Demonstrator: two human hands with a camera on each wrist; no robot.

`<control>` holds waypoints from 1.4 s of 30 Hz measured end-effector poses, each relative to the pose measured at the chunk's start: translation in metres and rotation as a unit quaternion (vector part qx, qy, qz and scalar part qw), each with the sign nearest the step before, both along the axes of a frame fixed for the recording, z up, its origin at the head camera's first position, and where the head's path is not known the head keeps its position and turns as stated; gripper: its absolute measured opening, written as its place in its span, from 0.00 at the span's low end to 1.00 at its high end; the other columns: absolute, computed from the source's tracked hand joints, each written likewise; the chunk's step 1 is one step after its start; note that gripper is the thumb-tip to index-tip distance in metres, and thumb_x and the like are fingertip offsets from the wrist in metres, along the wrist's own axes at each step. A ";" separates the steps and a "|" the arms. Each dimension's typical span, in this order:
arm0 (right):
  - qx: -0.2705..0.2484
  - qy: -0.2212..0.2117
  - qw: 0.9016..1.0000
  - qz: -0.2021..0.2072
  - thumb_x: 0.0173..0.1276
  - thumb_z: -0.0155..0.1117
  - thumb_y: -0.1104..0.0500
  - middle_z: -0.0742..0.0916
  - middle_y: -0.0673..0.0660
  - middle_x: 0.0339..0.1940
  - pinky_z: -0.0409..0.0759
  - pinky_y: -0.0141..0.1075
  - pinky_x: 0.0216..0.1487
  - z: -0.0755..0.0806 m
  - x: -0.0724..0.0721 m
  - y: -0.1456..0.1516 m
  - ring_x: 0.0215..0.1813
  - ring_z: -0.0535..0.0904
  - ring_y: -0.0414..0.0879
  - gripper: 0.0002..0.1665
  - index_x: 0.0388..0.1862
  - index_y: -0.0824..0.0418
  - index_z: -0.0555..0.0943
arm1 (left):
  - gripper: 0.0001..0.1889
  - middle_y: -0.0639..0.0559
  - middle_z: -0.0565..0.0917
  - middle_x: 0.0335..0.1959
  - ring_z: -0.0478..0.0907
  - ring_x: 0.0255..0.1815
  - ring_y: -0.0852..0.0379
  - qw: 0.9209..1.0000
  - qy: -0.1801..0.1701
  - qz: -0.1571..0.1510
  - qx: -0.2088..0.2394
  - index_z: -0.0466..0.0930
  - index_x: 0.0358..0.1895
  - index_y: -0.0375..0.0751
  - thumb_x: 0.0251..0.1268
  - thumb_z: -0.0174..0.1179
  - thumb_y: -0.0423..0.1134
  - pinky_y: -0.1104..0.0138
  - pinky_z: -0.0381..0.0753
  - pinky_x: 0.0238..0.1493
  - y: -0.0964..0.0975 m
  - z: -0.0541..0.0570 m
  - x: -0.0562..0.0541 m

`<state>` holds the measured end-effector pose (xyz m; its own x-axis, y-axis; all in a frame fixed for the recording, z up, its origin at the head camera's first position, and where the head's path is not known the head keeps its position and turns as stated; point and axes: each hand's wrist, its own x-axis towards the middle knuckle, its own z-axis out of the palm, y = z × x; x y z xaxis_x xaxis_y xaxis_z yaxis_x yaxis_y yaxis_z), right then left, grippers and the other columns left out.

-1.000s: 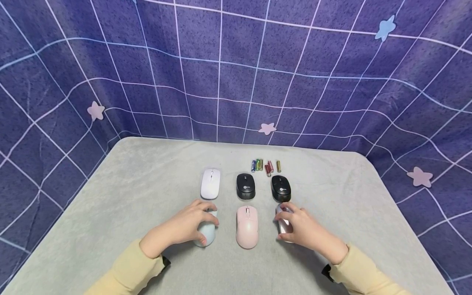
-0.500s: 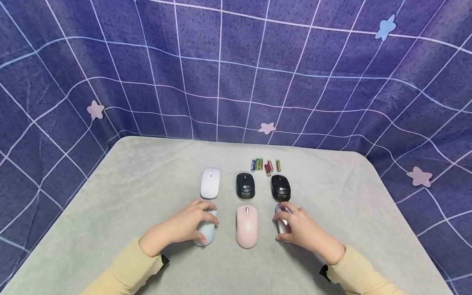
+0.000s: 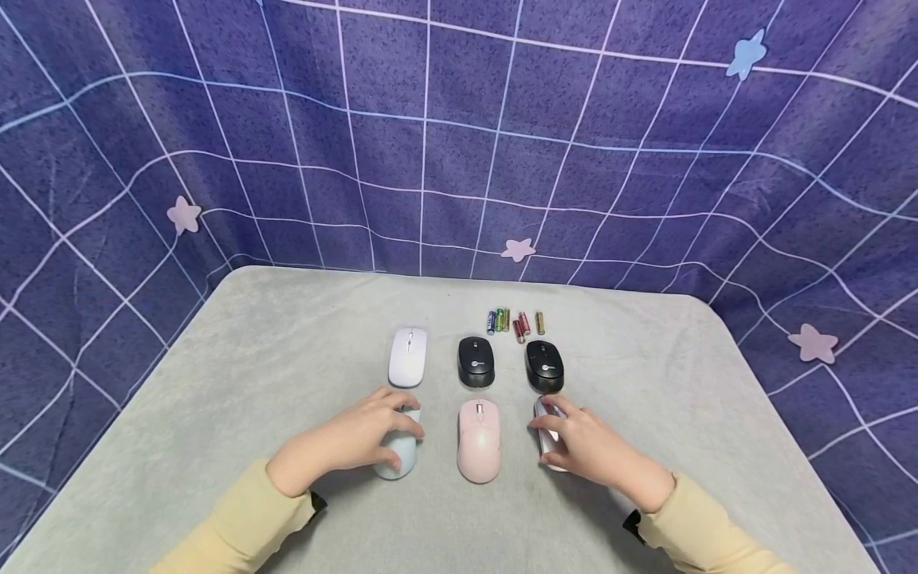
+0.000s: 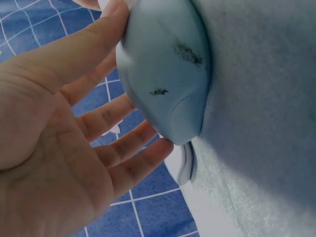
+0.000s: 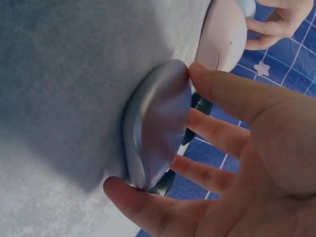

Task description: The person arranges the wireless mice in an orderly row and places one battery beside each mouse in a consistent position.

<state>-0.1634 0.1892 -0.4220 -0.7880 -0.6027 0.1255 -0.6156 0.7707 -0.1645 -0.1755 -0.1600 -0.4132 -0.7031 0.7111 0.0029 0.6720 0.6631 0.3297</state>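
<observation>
On the left, my left hand [image 3: 351, 437] grips a light blue computer mouse [image 3: 403, 456] over the grey tablecloth. In the left wrist view, the thumb is at one edge of this mouse [image 4: 163, 64] and the little fingertip at its end, with two dark scuffs on the shell. My right hand [image 3: 598, 448] spans a silver computer mouse [image 3: 551, 443] on the right. The right wrist view has the thumb at one end of the glossy mouse [image 5: 160, 118] and a fingertip by the other. Between both hands lies a pink mouse [image 3: 479, 446].
Behind, a row holds a white mouse [image 3: 407, 359] and two black ones, a middle black mouse [image 3: 476, 363] and a right black mouse [image 3: 545, 367]. Farther back lie several small batteries [image 3: 500, 320]. A purple gridded curtain [image 3: 459, 159] hangs beyond the table.
</observation>
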 end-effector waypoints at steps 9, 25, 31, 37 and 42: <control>-0.004 -0.017 1.000 0.006 0.48 0.76 0.55 0.76 0.66 0.59 0.80 0.42 0.34 0.002 -0.002 0.002 0.29 0.75 0.44 0.28 0.50 0.58 0.82 | 0.20 0.43 0.79 0.55 0.71 0.58 0.42 0.999 -0.019 -0.017 0.033 0.84 0.48 0.43 0.47 0.70 0.39 0.50 0.73 0.59 -0.006 0.002 -0.009; 0.003 -0.031 1.000 0.001 0.48 0.76 0.55 0.76 0.66 0.60 0.81 0.43 0.36 0.005 -0.003 0.002 0.32 0.78 0.47 0.28 0.51 0.57 0.81 | 0.21 0.41 0.75 0.60 0.68 0.62 0.39 0.991 0.105 -0.035 0.073 0.82 0.50 0.41 0.48 0.70 0.34 0.49 0.66 0.66 -0.021 -0.012 -0.073; 0.002 -0.026 1.000 0.015 0.48 0.76 0.57 0.77 0.67 0.59 0.81 0.43 0.39 0.007 -0.004 0.003 0.32 0.79 0.45 0.30 0.52 0.59 0.80 | 0.24 0.38 0.72 0.63 0.65 0.66 0.37 0.989 0.109 -0.053 0.080 0.80 0.54 0.40 0.48 0.69 0.34 0.47 0.61 0.69 -0.024 -0.019 -0.094; 0.013 -0.032 0.999 -0.016 0.48 0.75 0.55 0.76 0.67 0.61 0.81 0.54 0.44 0.012 -0.008 0.000 0.48 0.78 0.66 0.32 0.55 0.59 0.79 | 0.26 0.36 0.71 0.64 0.64 0.66 0.36 0.990 0.095 -0.074 0.079 0.77 0.57 0.37 0.51 0.68 0.38 0.46 0.59 0.69 -0.022 -0.024 -0.103; -0.013 -0.015 1.000 -0.006 0.50 0.74 0.57 0.78 0.68 0.58 0.79 0.55 0.51 0.020 -0.018 -0.005 0.53 0.77 0.66 0.31 0.54 0.61 0.79 | 0.28 0.34 0.72 0.63 0.63 0.66 0.32 0.991 0.085 -0.083 0.067 0.77 0.57 0.38 0.50 0.68 0.41 0.45 0.59 0.69 -0.021 -0.027 -0.106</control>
